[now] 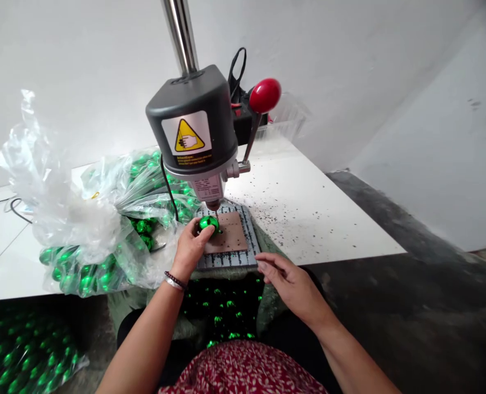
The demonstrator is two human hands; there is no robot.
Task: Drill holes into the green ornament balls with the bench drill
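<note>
A shiny green ball point(208, 223) is gripped between the thumb and fingers of my left hand point(191, 247), just under the drill press point(193, 120) and beside its thin bit. Beneath the ball lies a brown board point(232, 232) on the slotted metal base point(251, 241). My right hand point(286, 279) hovers near the base's front right corner, its fingers bent and close together; whether anything small is between them is hidden.
Clear plastic bags of green balls point(87, 276) lie left on the white table point(308, 202). A red-knobbed lever point(265, 96) juts from the drill's right side. Dark chips are scattered right of the base. More green balls point(228, 312) fill a sack at my lap.
</note>
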